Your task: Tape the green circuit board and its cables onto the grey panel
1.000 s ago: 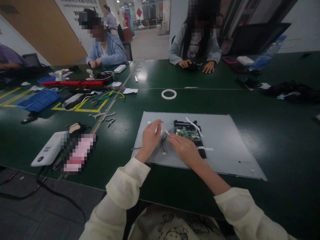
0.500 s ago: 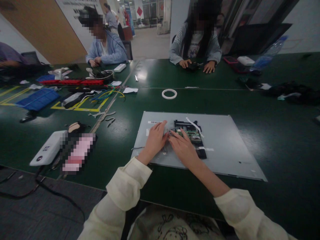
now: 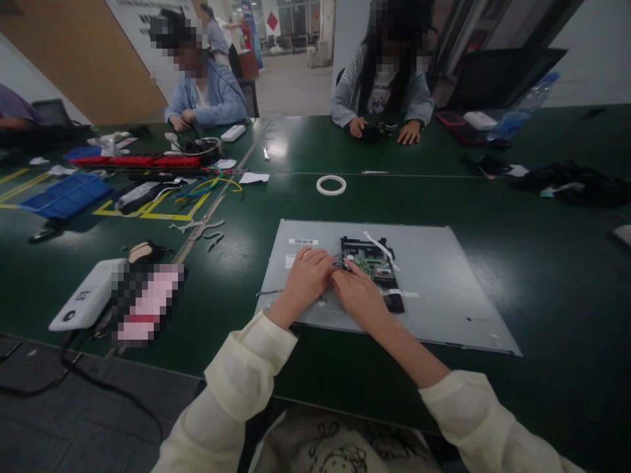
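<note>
A flat grey panel [image 3: 444, 282] lies on the table, with a green circuit board [image 3: 365, 266] in a black frame taped onto it by white strips. My left hand [image 3: 306, 279] is closed at the board's left edge, its fingertips pinching thin dark wires [image 3: 338, 260]. Close against it, my right hand [image 3: 362, 299] has its fingers bent around the same wires, with the index finger reaching to a small white connector [image 3: 350, 258] on the board. The fingers partly hide the wires.
A white tape roll [image 3: 331, 185] lies beyond the panel. To the left are pliers [image 3: 190, 225], a white power bank [image 3: 87, 295], a blue tray [image 3: 66, 195] and coloured wires [image 3: 211, 186]. Two people sit across the table, one with hands at a dark object [image 3: 378, 130].
My left fingers have curled down from a raised position onto the wires. My right fingers have bent in closer, with the index finger at the connector. The view has shifted slightly.
</note>
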